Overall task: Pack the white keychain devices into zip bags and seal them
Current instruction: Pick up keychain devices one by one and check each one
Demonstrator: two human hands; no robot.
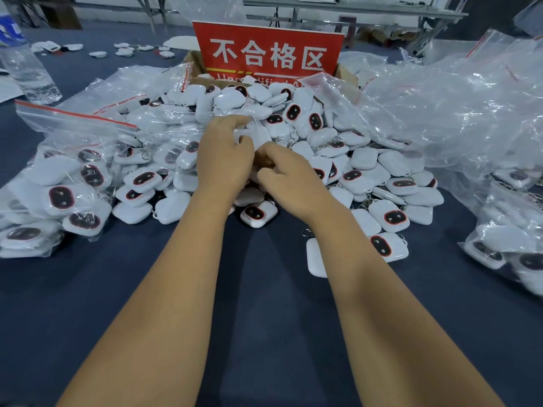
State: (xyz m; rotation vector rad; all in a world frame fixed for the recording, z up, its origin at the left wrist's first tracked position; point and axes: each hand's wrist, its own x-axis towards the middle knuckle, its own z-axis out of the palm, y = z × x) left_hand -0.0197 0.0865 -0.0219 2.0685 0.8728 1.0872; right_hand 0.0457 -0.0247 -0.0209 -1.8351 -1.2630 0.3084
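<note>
My two bare forearms reached in from six o'clock over the dark blue table (264, 318). At nine o'clock lay filled zip bags (67, 195) of white devices, one with its red seal strip uppermost. At ten o'clock stood a clear water bottle (29, 74). My left hand (224, 160) sat at the centre with its fingers curled round a white keychain device (255, 136) wrapped in thin clear plastic. My right hand (289, 180) lay just beside it, touching it, fingers curled in; what they gripped I could not tell. Both rested on the loose pile of keychain devices (367, 177). At twelve o'clock a red sign (269, 51) stood in a cardboard box (346, 73). From one to three o'clock spread crumpled empty bags (470, 113).
</note>
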